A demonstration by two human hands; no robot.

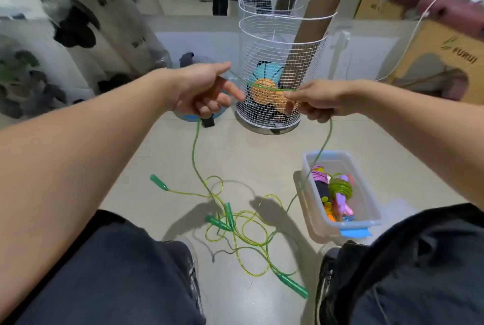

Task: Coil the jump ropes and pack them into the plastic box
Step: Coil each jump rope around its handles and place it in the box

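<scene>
A green jump rope (195, 146) stretches between my two raised hands. My left hand (207, 89) grips it with curled fingers, index finger out. My right hand (311, 101) pinches it between thumb and fingers. From each hand the rope hangs down to the floor. There it joins a tangle of yellow-green rope (243, 227) with several green handles (292, 285) between my knees. The clear plastic box (366, 193) stands on the floor at the right. It holds a coiled green rope (340, 188), a pink coil and other coloured items.
A white wire basket (262, 44) with balls and cardboard tubes stands just behind my hands. A cardboard box (445, 57) sits at the far right, wrapped goods at the left. Another person stands at the back. A white cable hangs at the upper right.
</scene>
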